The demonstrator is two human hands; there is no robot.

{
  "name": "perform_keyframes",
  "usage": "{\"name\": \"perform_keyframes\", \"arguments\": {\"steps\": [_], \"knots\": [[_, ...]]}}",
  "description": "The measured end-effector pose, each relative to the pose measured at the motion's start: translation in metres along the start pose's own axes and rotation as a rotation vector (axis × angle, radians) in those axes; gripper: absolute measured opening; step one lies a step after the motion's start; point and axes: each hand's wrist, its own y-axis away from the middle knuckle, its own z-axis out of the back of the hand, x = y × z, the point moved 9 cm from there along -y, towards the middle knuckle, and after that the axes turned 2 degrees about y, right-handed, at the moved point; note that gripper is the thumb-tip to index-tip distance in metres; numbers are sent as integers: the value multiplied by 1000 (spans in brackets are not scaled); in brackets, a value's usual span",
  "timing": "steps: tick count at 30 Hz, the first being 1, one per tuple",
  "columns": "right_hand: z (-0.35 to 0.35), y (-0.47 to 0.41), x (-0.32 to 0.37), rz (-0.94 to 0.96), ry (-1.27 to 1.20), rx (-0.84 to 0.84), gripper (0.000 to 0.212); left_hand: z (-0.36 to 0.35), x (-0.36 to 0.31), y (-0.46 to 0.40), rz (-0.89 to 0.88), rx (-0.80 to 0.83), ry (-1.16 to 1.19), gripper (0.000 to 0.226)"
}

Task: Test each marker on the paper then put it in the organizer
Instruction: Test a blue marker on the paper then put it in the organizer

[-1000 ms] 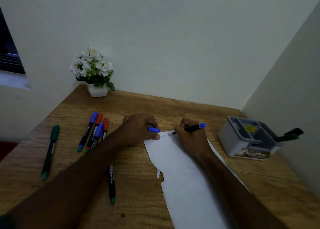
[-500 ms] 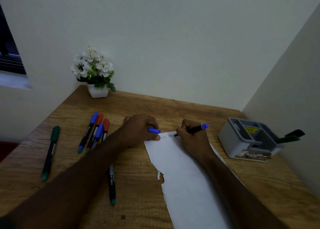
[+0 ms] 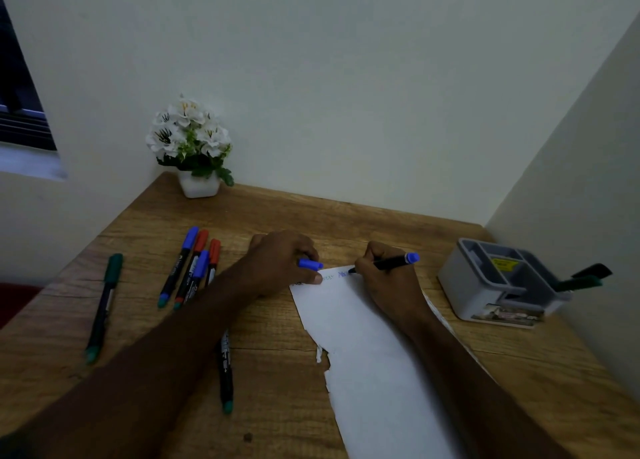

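Observation:
My right hand (image 3: 388,282) grips a blue marker (image 3: 391,262) with its tip on the top edge of the white paper (image 3: 367,347), beside blue scribbles. My left hand (image 3: 284,261) holds the blue cap (image 3: 310,264) in curled fingers while its thumb presses the paper's top left corner. The grey organizer (image 3: 471,285) stands at the right with two dark markers (image 3: 585,278) sticking out of it. Several capped markers (image 3: 190,268) in blue and red lie left of my left arm. A green marker (image 3: 104,306) lies further left, and another marker (image 3: 225,375) pokes out under my left forearm.
A white pot of white flowers (image 3: 194,146) stands at the desk's back left corner. Walls close off the back and the right side of the wooden desk (image 3: 277,372). The paper's left edge is torn.
The blue scribble on the paper has grown a little to the right as my right hand moved the marker. My left hand has stayed in place.

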Motion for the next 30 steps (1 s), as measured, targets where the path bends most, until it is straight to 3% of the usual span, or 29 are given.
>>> {"name": "perform_keyframes", "arguments": {"steps": [7, 16, 30], "knots": [[8, 1, -3, 16, -42, -85, 20, -1, 1, 0, 3, 3, 4, 39], [3, -2, -10, -7, -44, -47, 31, -1, 0, 0, 3, 3, -4, 40], [5, -2, -10, -6, 0, -62, 23, 0, 0, 0, -2, -8, 0, 39]]}}
